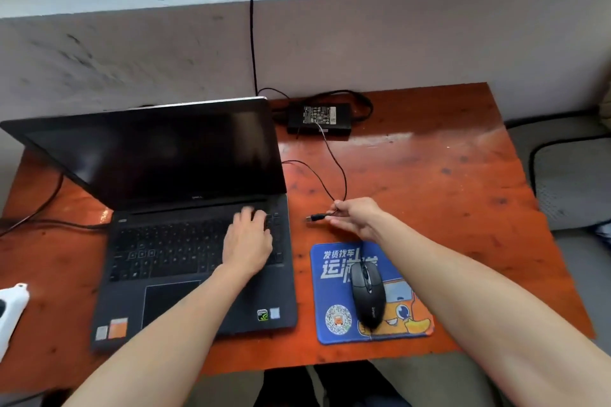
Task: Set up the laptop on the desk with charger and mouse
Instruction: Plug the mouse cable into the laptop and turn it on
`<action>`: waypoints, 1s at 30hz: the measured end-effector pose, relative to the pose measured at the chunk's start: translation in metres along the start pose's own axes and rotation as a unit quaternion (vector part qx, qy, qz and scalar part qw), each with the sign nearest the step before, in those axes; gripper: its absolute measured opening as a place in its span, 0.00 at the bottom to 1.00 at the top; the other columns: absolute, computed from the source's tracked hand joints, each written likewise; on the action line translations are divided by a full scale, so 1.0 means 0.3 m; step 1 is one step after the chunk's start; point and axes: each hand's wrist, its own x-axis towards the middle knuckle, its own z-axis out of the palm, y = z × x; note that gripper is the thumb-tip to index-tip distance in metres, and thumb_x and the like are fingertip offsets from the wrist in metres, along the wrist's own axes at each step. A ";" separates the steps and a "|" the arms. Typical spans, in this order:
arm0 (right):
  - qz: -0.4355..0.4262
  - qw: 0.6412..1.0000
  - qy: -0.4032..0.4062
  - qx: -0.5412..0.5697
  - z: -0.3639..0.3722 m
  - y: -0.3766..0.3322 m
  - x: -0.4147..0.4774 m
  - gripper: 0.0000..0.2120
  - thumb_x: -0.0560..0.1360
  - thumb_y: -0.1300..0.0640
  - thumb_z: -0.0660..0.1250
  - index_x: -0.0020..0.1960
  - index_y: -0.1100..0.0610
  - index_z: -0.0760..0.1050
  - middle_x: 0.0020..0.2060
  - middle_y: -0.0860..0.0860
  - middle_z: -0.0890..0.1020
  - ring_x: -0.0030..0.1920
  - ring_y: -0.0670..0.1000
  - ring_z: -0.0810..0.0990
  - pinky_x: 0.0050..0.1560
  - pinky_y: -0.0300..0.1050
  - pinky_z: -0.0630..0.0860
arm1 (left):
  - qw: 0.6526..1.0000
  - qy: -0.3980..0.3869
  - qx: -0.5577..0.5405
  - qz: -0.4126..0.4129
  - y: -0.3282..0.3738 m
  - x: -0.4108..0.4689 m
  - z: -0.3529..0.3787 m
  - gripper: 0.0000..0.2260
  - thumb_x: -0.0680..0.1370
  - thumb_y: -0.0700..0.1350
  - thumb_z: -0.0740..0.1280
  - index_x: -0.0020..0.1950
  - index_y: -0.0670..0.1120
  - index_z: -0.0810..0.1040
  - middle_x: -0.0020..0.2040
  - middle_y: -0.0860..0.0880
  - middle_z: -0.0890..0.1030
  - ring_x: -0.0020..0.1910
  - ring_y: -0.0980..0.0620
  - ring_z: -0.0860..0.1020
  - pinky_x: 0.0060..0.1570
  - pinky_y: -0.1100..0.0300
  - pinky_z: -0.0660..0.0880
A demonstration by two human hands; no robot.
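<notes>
An open black laptop [185,208] with a dark screen stands on the left half of the orange wooden desk [446,182]. My left hand [248,241] lies flat on the right side of its keyboard, fingers apart. My right hand [355,218] pinches a thin black cable, and the cable's USB plug [315,217] points left at the laptop's right edge, a short gap away. The black mouse [367,296] rests on a blue mouse pad [334,301] to the laptop's right. The black charger brick [319,117] lies behind, near the wall.
A thick black cable [43,208] runs off the desk's left side from the laptop. Another black cord [253,26] climbs the grey wall behind. A white object [11,307] sits at the left edge. A grey cushion [575,182] lies right of the desk.
</notes>
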 end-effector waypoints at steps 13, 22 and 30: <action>-0.492 0.611 0.027 -0.619 0.004 0.100 -0.031 0.09 0.74 0.59 0.68 0.54 0.55 0.81 0.48 0.51 0.81 0.50 0.55 0.79 0.40 0.50 0.77 | 0.994 0.106 0.013 0.021 -0.068 -0.070 0.193 0.24 0.79 0.52 0.53 0.69 0.40 0.71 0.72 0.36 0.67 0.72 0.37 0.65 0.71 0.42 0.62; -0.512 0.612 0.073 -0.598 0.041 0.099 0.115 0.10 0.77 0.54 0.68 0.54 0.57 0.83 0.46 0.57 0.77 0.46 0.58 0.77 0.36 0.54 0.77 | 0.992 0.128 0.005 0.020 -0.074 -0.063 0.215 0.24 0.79 0.52 0.54 0.69 0.41 0.71 0.73 0.37 0.67 0.73 0.38 0.64 0.71 0.42 0.61; -0.486 0.637 0.079 -0.594 0.074 0.104 0.113 0.10 0.77 0.51 0.67 0.55 0.54 0.81 0.49 0.52 0.78 0.51 0.54 0.75 0.39 0.50 0.76 | 0.989 0.144 0.009 0.016 -0.083 -0.063 0.227 0.23 0.79 0.52 0.54 0.70 0.41 0.71 0.73 0.38 0.66 0.73 0.38 0.63 0.72 0.43 0.59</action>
